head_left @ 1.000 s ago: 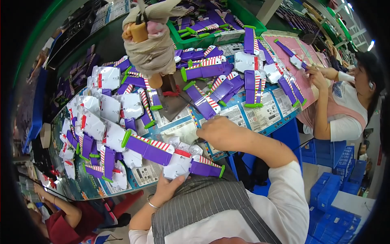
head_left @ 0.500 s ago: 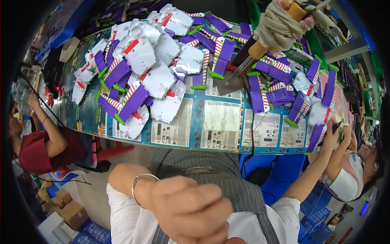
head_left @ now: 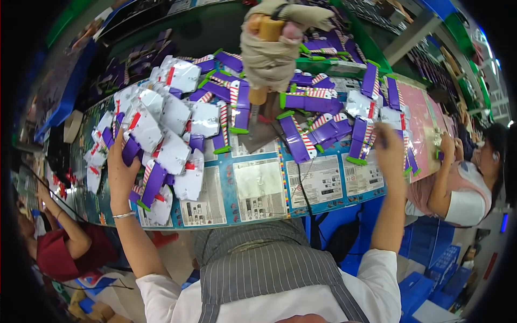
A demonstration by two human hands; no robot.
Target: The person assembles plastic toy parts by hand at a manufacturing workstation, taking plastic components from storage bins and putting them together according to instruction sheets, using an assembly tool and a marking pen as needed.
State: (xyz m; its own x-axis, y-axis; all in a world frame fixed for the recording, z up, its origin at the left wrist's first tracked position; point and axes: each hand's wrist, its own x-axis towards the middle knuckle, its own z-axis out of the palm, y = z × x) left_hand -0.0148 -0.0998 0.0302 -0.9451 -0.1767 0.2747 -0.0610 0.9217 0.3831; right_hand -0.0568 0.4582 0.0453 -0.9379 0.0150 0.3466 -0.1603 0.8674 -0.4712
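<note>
My left hand point(head_left: 123, 175) reaches into the left side of a heap of toy wing parts, its thumb and index finger spread around a purple wing piece point(head_left: 131, 151). I cannot see a firm grip there. White plastic shells point(head_left: 144, 129) with red parts lie just beyond it. My right hand point(head_left: 389, 151) is smeared by motion over the right side of the table. Something small and dark shows at its fingers, too blurred to name. Close by lies a purple wing with a striped edge and green tip point(head_left: 357, 141).
A cloth-wrapped post point(head_left: 268, 59) rises from a metal base point(head_left: 259, 137) at the table's middle. A black cable point(head_left: 301, 185) runs over the front edge. Co-workers sit at left point(head_left: 70, 245) and right point(head_left: 458, 188). A green-edged bin point(head_left: 350, 67) stands behind.
My left hand has swung from close in front of me out to the heap at left. My right hand has moved inward from the far right. The view has shifted.
</note>
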